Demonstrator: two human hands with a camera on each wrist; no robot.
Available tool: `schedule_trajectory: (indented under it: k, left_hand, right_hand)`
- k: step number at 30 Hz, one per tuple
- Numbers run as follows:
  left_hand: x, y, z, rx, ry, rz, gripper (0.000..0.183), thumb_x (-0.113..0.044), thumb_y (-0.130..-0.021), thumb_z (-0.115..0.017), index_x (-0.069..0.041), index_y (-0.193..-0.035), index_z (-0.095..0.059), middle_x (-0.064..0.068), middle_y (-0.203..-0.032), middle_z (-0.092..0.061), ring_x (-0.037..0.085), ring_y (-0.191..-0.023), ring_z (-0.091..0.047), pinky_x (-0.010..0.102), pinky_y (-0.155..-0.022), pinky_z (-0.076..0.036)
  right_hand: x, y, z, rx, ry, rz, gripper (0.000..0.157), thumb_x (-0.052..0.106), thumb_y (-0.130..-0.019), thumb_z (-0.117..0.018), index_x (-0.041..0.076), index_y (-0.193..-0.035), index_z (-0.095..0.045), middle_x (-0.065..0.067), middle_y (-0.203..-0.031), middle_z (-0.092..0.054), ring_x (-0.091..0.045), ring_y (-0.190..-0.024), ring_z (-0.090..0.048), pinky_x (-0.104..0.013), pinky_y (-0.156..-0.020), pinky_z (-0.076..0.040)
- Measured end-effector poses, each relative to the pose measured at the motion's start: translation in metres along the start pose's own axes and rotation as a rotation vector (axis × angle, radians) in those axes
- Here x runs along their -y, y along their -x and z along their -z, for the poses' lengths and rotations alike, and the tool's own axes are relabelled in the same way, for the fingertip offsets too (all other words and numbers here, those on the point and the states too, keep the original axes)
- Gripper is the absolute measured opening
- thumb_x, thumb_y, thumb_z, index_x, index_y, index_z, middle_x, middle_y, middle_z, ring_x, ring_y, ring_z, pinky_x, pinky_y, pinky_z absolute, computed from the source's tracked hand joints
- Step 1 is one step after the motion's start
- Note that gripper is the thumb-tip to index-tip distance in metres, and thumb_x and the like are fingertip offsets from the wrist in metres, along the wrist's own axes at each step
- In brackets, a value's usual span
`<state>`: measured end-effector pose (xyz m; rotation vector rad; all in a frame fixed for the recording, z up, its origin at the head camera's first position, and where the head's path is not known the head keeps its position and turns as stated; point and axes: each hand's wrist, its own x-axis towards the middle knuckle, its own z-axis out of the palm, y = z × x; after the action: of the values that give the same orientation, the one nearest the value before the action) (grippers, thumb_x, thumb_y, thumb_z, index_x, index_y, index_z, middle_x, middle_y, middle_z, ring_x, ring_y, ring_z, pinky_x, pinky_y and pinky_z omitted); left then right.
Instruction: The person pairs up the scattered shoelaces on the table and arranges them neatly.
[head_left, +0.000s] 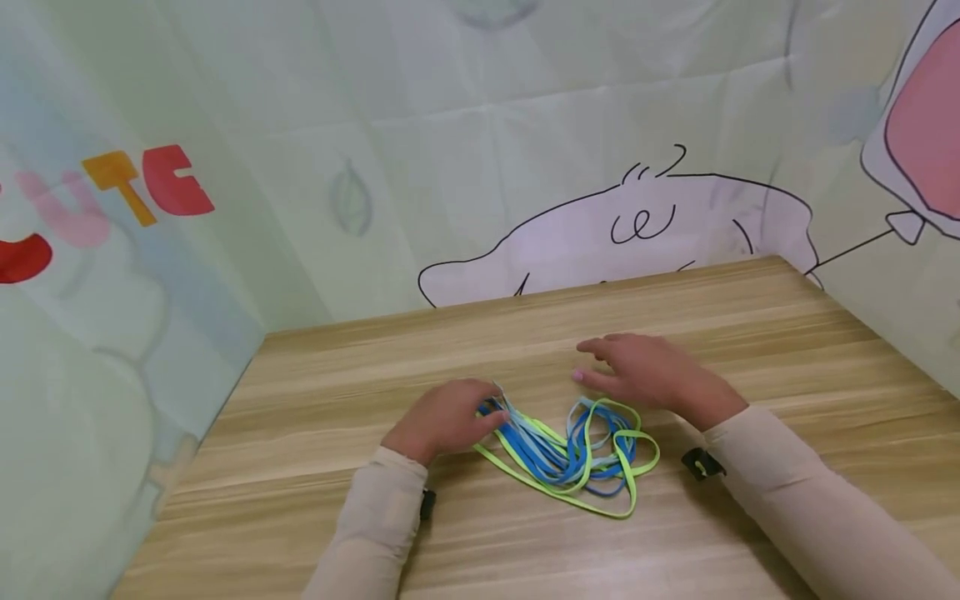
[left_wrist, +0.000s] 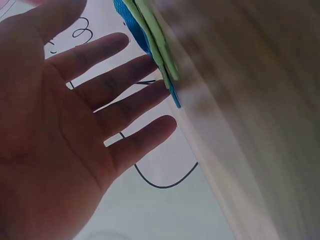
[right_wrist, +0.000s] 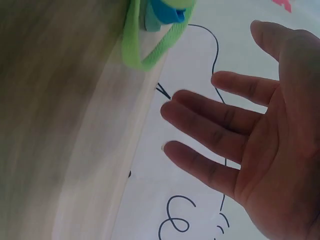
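A loose bundle of flat shoelaces (head_left: 540,454) in blue, light blue and neon green lies on the wooden table, gathered at its left end and looped at its right. At the gathered end is my left hand (head_left: 448,418), palm turned inward. In the left wrist view its fingers (left_wrist: 132,140) are straight and spread, with fingertips right by the lace ends (left_wrist: 159,50). My right hand (head_left: 647,371) hovers behind the looped end, holding nothing. Its fingers look relaxed and slightly bent in the right wrist view, apart from a green loop (right_wrist: 131,45).
The wood-grain tabletop (head_left: 360,367) reaches back to a printed cloth backdrop (head_left: 420,167) with cartoon drawings and letters. Both forearms wear beige sleeves, and a small black device (head_left: 703,463) sits at the right wrist.
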<state>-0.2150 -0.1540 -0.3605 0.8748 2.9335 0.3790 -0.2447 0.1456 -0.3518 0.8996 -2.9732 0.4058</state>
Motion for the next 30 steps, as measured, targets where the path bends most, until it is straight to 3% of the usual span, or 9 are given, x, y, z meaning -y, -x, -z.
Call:
schedule_trajectory:
  k: [11,23,30]
  left_hand:
    - [-0.006,-0.001,0.001,0.016,-0.03,-0.007,0.036,-0.033,-0.099,-0.061,-0.007,-0.123,-0.068,0.009,-0.119,-0.069,0.026,-0.112,-0.063,0.043,-0.098,-0.049]
    - [-0.008,-0.001,0.003,0.006,-0.032,0.026,0.037,-0.035,-0.099,-0.061,-0.007,-0.123,-0.069,0.008,-0.121,-0.068,0.025,-0.114,-0.062,0.043,-0.099,-0.049]
    - [-0.007,-0.003,0.002,0.002,-0.039,0.04,0.034,-0.034,-0.099,-0.06,-0.01,-0.121,-0.07,0.004,-0.111,-0.07,0.018,-0.097,-0.064,0.04,-0.091,-0.052]
  right_hand:
    - [0.011,-0.002,-0.001,0.024,-0.041,0.062,0.042,0.041,-0.1,-0.06,0.009,-0.126,-0.068,-0.004,-0.108,-0.071,-0.021,-0.098,-0.067,-0.046,-0.087,-0.054]
    - [0.014,-0.002,-0.006,0.077,-0.043,0.193,0.018,0.02,-0.09,-0.073,0.012,-0.106,-0.077,0.006,-0.09,-0.069,-0.007,-0.08,-0.061,-0.034,-0.075,-0.054]
    - [0.013,-0.002,-0.009,0.157,-0.078,0.191,0.004,0.017,-0.09,-0.074,0.02,-0.089,-0.077,0.015,-0.078,-0.062,-0.005,-0.072,-0.055,-0.029,-0.069,-0.051]
